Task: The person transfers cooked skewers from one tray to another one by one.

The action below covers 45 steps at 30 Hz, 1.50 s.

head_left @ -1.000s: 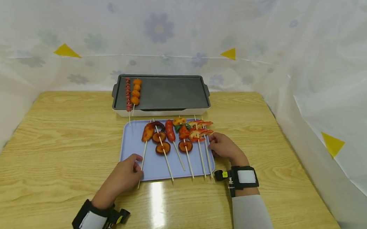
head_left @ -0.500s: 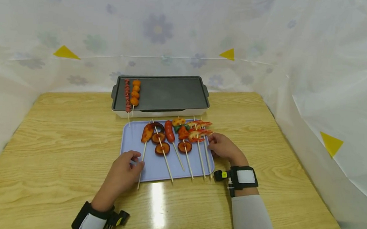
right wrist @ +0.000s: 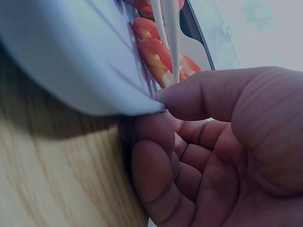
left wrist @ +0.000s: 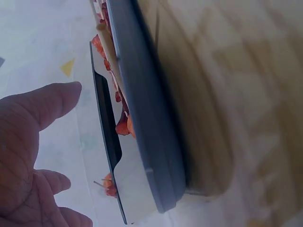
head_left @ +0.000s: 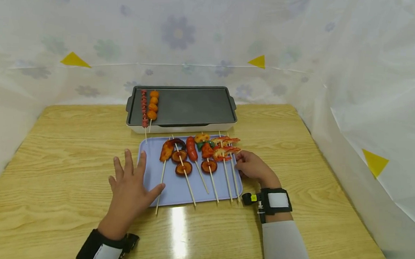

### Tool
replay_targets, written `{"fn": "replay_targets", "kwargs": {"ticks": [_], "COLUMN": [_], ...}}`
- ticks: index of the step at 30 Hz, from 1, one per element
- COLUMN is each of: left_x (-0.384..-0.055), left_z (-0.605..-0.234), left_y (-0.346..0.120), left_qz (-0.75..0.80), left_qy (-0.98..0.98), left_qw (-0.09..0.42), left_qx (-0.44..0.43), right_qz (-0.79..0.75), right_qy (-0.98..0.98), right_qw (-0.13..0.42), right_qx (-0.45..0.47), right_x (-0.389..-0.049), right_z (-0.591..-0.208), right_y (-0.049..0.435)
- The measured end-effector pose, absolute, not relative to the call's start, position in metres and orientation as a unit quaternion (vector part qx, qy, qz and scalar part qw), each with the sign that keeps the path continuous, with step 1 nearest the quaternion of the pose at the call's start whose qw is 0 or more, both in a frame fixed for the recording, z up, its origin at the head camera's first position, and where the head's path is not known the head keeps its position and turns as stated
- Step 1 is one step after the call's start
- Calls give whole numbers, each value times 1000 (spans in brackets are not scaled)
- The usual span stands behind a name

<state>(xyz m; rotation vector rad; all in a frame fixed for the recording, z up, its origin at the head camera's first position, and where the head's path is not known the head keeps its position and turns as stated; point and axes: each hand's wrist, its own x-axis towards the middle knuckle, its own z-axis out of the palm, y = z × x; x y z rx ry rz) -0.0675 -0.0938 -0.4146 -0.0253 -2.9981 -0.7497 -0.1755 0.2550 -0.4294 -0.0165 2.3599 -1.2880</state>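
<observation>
A pale lilac tray (head_left: 175,195) lies on the table with several food skewers side by side on it. Its right rim is pinched between the thumb and curled fingers of my right hand (head_left: 253,166), as the right wrist view shows. At the tray's lower left my left hand (head_left: 129,190) is spread wide, its fingers apart and holding nothing. Nearest to that hand is the skewer with a brown wing-like piece (head_left: 166,150). Two shrimp skewers (head_left: 224,152) lie closest to my right hand. Between them are mushroom slices (head_left: 183,167) and a red sausage (head_left: 192,148) on sticks.
Behind the tray stands a dark griddle (head_left: 191,104) with a white base. A red meat skewer (head_left: 144,107) and an orange ball skewer (head_left: 153,104) lie on its left part. A flowered sheet (head_left: 179,32) hangs behind the wooden table (head_left: 67,144).
My left hand has opened from loosely curled fingers by the leftmost skewer to spread fingers, shifting slightly left. My right hand and the tray have stayed where they were.
</observation>
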Motion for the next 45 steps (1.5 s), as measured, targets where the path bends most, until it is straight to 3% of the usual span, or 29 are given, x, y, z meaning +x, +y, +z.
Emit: {"fn": "replay_targets", "kwargs": {"ticks": [4, 9, 15, 19, 28, 37, 45], "left_x": [-69, -80, -114, -143, -183, -209, -219], "left_z": [-415, -409, -395, -386, -380, -375, -373], "left_y": [-95, -95, -100, -106, -108, -100, -95], "left_qz": [-218, -196, -166, -158, -136, -136, -113], "left_qy": [-974, -966, -943, -934, -946, -973, -984], "left_qw": [61, 155, 258, 284, 252, 135, 109], "left_qx": [-23, -60, -126, -147, -154, -130, -88], "right_qz": [-468, -469, -462, -462, -459, -459, -446], "right_qy": [855, 855, 860, 861, 862, 862, 870], "right_qw": [225, 222, 217, 209, 215, 214, 210], "right_qx": [-4, -14, -20, -26, -25, -23, -17], "right_x": [-174, -174, -177, -180, -179, -178, -176], "right_z": [-429, -430, -433, -434, -436, -437, -435], "right_y": [255, 257, 257, 258, 258, 258, 257]}}
